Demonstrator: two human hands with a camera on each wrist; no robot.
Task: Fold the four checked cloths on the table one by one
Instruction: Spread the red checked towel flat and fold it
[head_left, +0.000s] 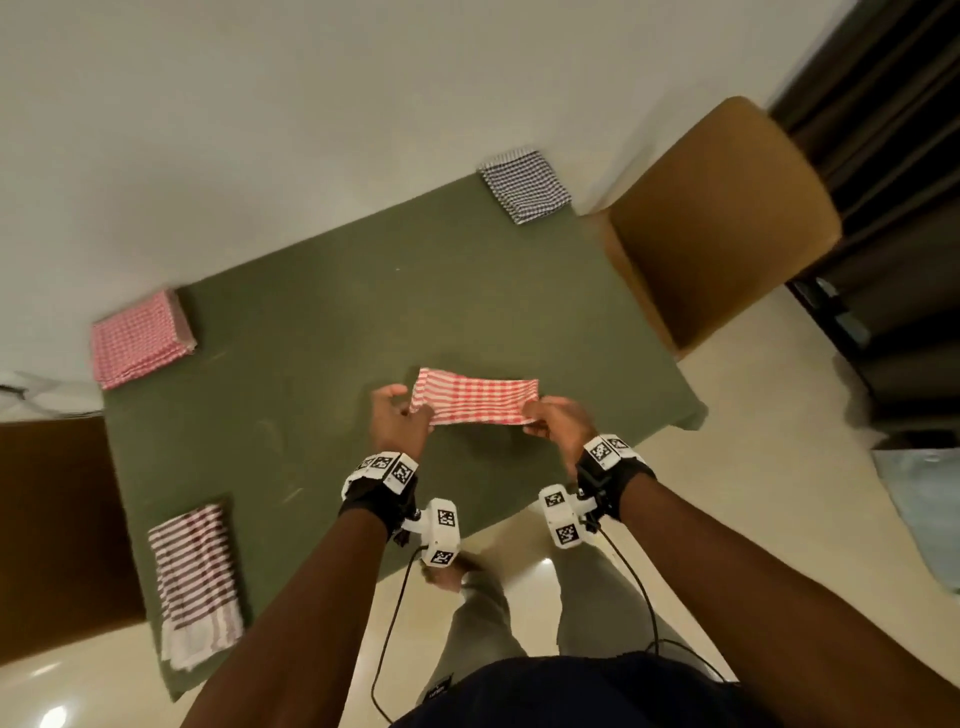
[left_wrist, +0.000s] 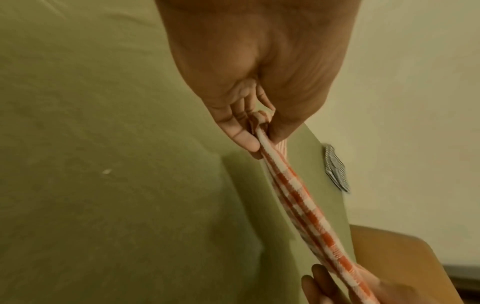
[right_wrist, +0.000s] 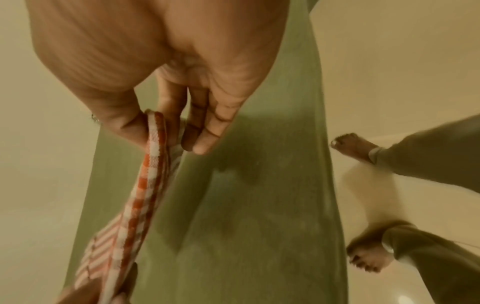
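left hand (head_left: 397, 415) pinching left end of cloth (head_left: 474, 397) | right hand (head_left: 558, 422) pinching right end | cloth hanging stretched between them, above table (head_left: 322, 312) | looking folded, narrow, red-white checked

A matt green cloth (head_left: 363, 291) covered the table, faintly scuffed. The red checked cloth (head_left: 472, 397) was soft woven fabric, its ribbed weave plain at the edges. Three folded cloths, pink (head_left: 140, 338), dark-checked (head_left: 524, 184) and maroon-striped (head_left: 195, 577), looked matt too. The floor (head_left: 540, 566) was glossy tile. The chair (head_left: 722, 218) looked smooth tan upholstery.
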